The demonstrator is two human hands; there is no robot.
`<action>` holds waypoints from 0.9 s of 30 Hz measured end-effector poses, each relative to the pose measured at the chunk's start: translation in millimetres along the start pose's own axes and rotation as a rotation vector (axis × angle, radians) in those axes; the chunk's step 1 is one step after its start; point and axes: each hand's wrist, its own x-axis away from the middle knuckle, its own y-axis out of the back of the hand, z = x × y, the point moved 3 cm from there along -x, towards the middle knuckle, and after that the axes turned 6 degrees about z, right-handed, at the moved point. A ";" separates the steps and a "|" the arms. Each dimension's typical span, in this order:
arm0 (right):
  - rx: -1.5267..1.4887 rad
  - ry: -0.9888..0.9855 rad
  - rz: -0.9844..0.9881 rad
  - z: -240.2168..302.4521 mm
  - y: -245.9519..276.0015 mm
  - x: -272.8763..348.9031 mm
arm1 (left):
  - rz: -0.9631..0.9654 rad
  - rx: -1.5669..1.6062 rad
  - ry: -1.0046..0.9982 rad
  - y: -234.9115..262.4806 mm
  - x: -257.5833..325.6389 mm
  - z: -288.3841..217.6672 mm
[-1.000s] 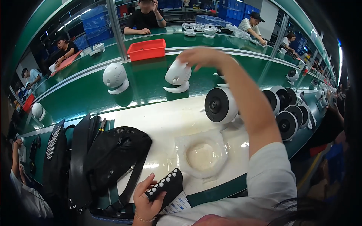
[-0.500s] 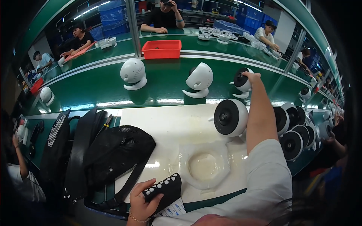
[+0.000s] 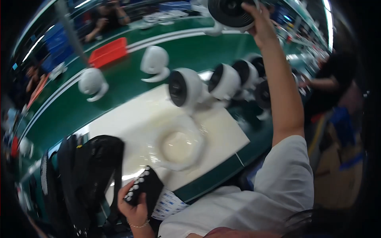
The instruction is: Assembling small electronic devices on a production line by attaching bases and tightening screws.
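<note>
The round white fan (image 3: 232,14) with the dark front grille is up at the far top of the view, above the green conveyor belt (image 3: 131,91), lifted clear of the row of matching fans (image 3: 224,81) that stand along the far edge of the white work mat (image 3: 139,119). The right hand (image 3: 262,23) reaches out at full arm's length and grips the fan at its right side, fingers curled around the housing. The left hand (image 3: 135,202) sits low near the body at the near edge of the table, clenched around a black rectangular block with rows of white dots (image 3: 145,188). Just left of it lies a heap of black fan guards (image 3: 91,174). A clear round dish (image 3: 180,146) rests on the mat between the two hands
</note>
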 end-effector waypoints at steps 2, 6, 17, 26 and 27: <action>-0.294 0.009 0.071 55.5 41.3 60.1 | -0.003 -0.016 -0.041 3.5 4.8 4.1; -0.516 -0.025 0.189 155.5 157.7 214.5 | 0.090 -0.187 -0.243 8.8 8.8 6.1; -0.214 -0.521 -0.898 37.7 306.2 487.9 | 0.061 -0.368 -0.201 23.8 6.3 28.6; 0.960 -0.930 -1.292 -107.0 336.4 520.6 | -0.036 -0.455 -0.137 18.6 10.0 24.0; 0.977 -0.982 -1.316 -117.6 336.6 523.6 | -0.048 -0.435 -0.136 17.3 10.0 22.1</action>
